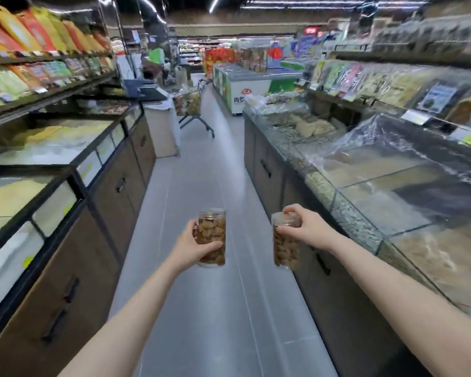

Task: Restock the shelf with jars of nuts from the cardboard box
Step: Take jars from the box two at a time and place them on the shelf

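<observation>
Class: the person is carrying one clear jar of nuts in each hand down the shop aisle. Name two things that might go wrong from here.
1. The right hand holds its jar only by the lid, body hanging; it may slip or the lid may come loose.
2. With the left hand gripping the other jar, neither hand is free to steady anything.

An open strip of grey floor is bounded on the left by glass-topped bins and on the right by bins under plastic sheeting. Passage ahead is unobstructed as far as a shopping cart and a chest freezer, both well apart from the hands.
</observation>
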The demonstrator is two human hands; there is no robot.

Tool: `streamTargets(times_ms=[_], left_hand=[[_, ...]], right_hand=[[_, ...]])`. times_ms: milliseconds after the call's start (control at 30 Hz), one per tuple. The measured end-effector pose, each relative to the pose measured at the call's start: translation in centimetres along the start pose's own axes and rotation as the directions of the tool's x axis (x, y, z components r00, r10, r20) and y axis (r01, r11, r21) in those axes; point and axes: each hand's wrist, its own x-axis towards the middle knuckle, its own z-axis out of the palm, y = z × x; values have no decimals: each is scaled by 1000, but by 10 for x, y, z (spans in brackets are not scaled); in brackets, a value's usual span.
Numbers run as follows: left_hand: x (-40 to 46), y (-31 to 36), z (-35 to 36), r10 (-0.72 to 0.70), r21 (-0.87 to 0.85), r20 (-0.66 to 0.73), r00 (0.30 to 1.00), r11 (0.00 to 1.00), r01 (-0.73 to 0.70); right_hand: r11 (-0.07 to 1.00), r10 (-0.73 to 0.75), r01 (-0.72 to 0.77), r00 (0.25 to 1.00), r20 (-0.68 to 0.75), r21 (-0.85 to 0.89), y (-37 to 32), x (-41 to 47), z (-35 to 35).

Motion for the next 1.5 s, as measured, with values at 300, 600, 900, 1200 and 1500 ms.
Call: streamTargets(times_ms=[300,600,900,1200,1500], left_hand=[[161,82,150,164,-70,216,962,986,-153],[254,154,273,283,-83,515,809,956,-282],[348,219,405,416,-216,721,554,895,-390],[390,293,535,448,-319,869,210,832,-454],[336,371,642,547,-485,837,5,746,-456]], right_hand=[[985,167,-155,967,-191,77,95,59,-112],[939,341,-327,847,-408,107,162,79,-205],[866,474,-460,635,-609,195,224,85,-272],[739,570,-593,299,-765,319,257,44,-349],[630,529,-704,79,-845,328,273,-52,-429]])
